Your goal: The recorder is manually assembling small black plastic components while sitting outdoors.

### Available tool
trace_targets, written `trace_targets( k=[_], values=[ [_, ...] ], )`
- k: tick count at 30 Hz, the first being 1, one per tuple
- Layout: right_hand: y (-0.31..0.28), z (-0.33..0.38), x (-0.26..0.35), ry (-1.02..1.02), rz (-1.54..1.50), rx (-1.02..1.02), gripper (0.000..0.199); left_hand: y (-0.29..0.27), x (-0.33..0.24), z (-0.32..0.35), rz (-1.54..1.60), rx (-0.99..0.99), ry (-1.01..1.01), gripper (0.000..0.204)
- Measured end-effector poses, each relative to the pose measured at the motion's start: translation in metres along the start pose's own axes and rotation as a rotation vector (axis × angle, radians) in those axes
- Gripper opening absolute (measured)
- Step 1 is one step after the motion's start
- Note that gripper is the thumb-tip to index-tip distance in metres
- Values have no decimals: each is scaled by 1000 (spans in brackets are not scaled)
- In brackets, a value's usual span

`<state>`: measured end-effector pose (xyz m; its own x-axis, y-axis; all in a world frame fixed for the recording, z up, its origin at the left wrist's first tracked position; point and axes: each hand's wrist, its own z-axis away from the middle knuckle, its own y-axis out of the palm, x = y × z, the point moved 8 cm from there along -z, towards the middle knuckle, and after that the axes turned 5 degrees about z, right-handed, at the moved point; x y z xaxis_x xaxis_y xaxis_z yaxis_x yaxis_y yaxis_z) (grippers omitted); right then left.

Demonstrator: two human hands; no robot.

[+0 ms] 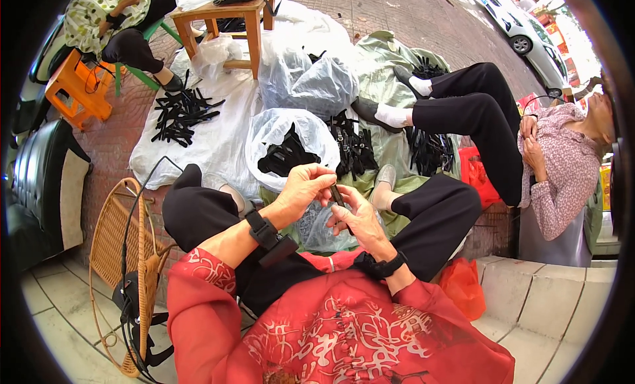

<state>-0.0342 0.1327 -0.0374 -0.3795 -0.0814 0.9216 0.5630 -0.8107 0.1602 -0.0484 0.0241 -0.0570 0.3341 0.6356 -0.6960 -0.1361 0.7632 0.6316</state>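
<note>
Above my lap, my left hand (305,191) and my right hand (360,220) come together on a short dark strap (337,196). The left fingertips pinch its upper end, while the right fingers are closed round the lower part. Just beyond my hands stands a clear plastic bag (259,129) with its mouth spread wide. Black straps (288,154) fill it. Beside the bag lies a heap of black straps with small metallic-looking parts (352,146). A crumpled clear plastic bag (311,225) sits between my knees, partly hidden by my hands.
More black straps (182,116) lie on a white sheet (155,156). A wooden stool (221,12) and an orange stool (81,86) stand beyond. A wicker chair (109,252) is at my left, a red plastic bag (463,288) at my right. Two seated people are nearby.
</note>
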Motion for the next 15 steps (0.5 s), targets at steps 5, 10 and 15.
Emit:
trace_targets(
  k=[5,10,15],
  values=[
    [-21,11,-4,19,146,-177,25,2,-16,0,-12,-54,73,12],
    [-14,9,-10,40,152,-127,18,7,-14,-1,-53,-22,102,16],
    [-9,4,-17,29,-12,-128,19,3,-10,-2,-121,-33,64,17]
  ],
)
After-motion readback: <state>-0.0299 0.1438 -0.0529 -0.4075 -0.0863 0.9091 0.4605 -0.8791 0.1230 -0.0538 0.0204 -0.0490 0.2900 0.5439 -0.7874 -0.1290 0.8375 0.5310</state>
